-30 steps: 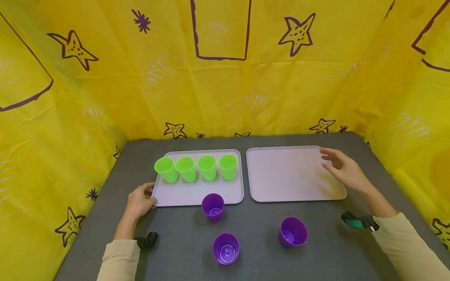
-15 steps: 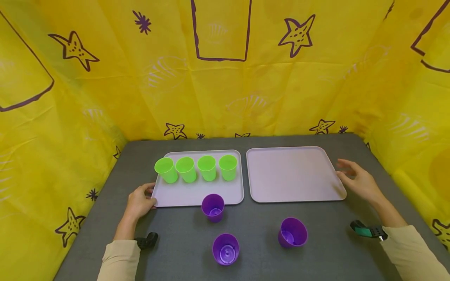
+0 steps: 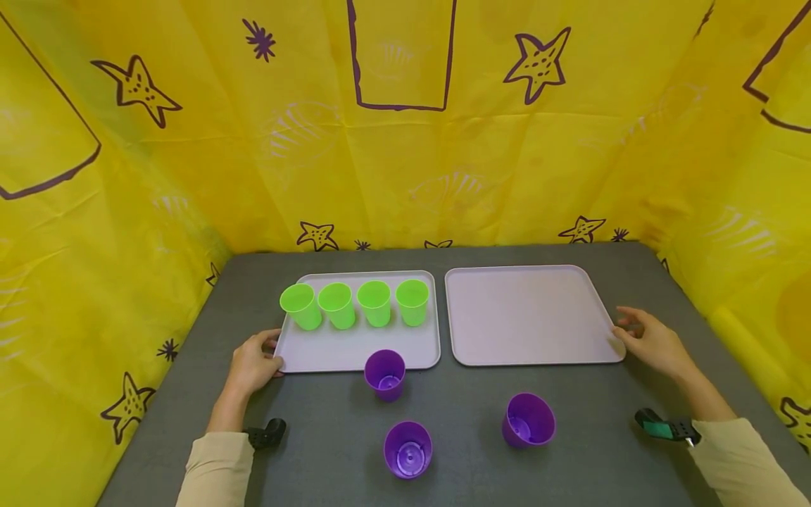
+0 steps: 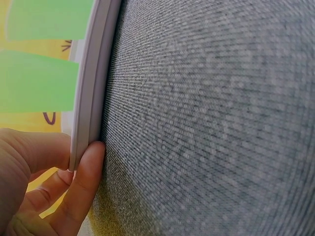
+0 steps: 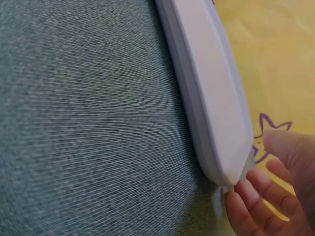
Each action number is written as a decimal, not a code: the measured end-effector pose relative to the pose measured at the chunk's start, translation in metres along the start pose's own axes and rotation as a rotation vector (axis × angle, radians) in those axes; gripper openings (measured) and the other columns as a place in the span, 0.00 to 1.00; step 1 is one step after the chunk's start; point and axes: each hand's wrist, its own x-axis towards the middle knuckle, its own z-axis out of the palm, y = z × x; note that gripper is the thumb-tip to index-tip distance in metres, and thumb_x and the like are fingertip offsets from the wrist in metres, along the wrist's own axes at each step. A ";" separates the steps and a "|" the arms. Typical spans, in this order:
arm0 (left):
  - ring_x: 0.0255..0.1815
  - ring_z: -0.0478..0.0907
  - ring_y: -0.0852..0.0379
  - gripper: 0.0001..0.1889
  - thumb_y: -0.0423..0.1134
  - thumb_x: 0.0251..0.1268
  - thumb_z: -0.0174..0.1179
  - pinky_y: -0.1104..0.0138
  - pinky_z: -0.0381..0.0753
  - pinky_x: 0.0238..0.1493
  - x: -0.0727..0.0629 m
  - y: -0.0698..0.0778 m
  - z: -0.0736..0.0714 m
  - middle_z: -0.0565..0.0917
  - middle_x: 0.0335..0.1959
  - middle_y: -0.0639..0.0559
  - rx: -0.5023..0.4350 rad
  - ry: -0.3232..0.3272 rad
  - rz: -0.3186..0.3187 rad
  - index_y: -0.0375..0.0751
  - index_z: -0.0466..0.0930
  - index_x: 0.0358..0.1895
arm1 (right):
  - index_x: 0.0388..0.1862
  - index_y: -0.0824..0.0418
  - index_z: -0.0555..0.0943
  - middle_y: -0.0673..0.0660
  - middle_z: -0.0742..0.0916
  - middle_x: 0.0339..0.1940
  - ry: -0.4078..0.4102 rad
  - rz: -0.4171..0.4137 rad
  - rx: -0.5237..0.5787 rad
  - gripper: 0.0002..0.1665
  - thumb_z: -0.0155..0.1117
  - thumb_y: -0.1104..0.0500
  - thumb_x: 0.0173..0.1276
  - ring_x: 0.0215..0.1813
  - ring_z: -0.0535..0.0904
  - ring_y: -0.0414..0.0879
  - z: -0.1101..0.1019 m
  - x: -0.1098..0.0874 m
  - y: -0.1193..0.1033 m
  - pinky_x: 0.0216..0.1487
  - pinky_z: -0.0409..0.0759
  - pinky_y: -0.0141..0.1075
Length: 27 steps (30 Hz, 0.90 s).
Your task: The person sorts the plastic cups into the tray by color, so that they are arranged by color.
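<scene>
Right hand: moves back toward the person compared with 1.0 s earlier, from the far right corner of the right tray to its near right corner.
Right fingers: loosely bent, thumb well apart, not closed round the rim. Fingertips sit at the corner; contact cannot be confirmed.
Left hand: unchanged at the outer end of the left tray.
Left fingers: narrow, pinching the tray rim between thumb and finger near the near left corner.
Left tray: flat on the grey table, same position; carries 4 green cups upright in 1 row toward the far side.
Right tray: flat, just beside the left tray, with a narrow gap between the 2; no shift visible.
Purple cups: 3 upright on the table, nearer the person than the trays; 1 stands just in front of the left tray, contact not discernible.
Work status: each tray has 1 hand at its outer end; judged by grip, only the left tray is secured.
</scene>
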 end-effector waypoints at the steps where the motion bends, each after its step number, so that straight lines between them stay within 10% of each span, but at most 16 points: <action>1: 0.33 0.79 0.47 0.29 0.23 0.45 0.55 0.68 0.82 0.20 0.000 0.000 0.000 0.74 0.45 0.29 0.002 0.001 0.001 0.27 0.68 0.58 | 0.57 0.72 0.69 0.69 0.82 0.41 -0.003 0.002 -0.005 0.27 0.59 0.57 0.63 0.31 0.74 0.27 0.001 -0.001 0.000 0.26 0.73 0.27; 10: 0.33 0.79 0.48 0.29 0.23 0.44 0.55 0.69 0.82 0.19 0.000 0.000 0.000 0.74 0.44 0.30 0.014 0.008 0.009 0.27 0.68 0.58 | 0.55 0.74 0.70 0.69 0.82 0.39 -0.070 0.023 -0.025 0.28 0.59 0.55 0.63 0.37 0.80 0.61 0.007 -0.003 0.000 0.32 0.77 0.42; 27: 0.34 0.80 0.46 0.29 0.23 0.45 0.55 0.69 0.82 0.19 0.000 0.001 -0.001 0.73 0.45 0.30 0.021 0.001 0.006 0.27 0.68 0.58 | 0.49 0.76 0.74 0.62 0.82 0.31 -0.033 0.029 -0.062 0.24 0.57 0.61 0.56 0.28 0.74 0.42 0.014 -0.001 0.001 0.29 0.71 0.36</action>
